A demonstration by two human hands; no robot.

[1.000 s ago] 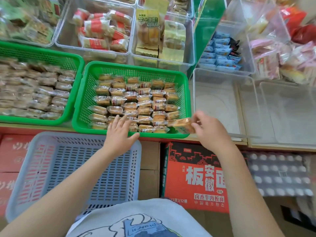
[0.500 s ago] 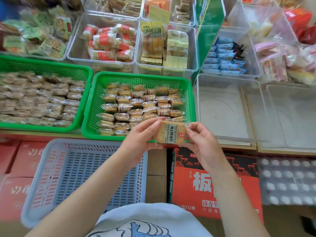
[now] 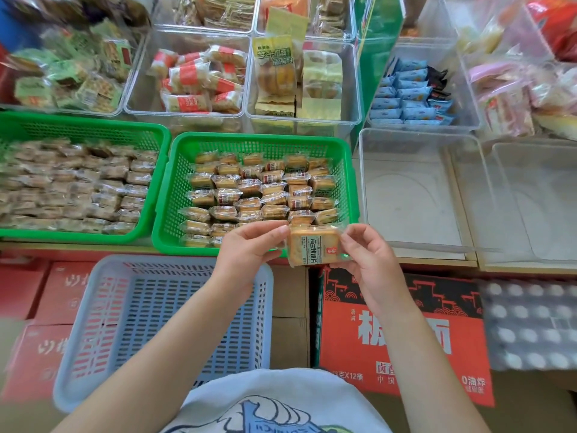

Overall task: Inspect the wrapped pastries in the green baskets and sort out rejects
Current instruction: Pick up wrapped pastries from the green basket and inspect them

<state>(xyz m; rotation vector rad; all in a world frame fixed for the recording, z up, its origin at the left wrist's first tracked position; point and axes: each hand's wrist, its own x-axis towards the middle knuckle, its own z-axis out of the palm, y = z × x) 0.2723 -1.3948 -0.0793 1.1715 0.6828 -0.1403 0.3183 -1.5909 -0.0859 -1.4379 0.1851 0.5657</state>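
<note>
Both hands are holding one wrapped pastry [image 3: 313, 247] just above the near rim of the right green basket [image 3: 249, 140]: the left hand [image 3: 249, 248] is pinching its left edge, the right hand [image 3: 367, 256] is pinching the right. With such a light grip on slick film, the pack is probably risking a slip, dropping back among uninspected ones or into the blue basket [image 3: 93, 307] below

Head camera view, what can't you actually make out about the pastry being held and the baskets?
- Held pastry: underside faces away; its ends are covered by the left hand and right hand.
- Left green basket: cut off by the frame edge, contents blurred.
- Right green basket: near row hidden behind the hands.
- Small label print: too small.
</note>
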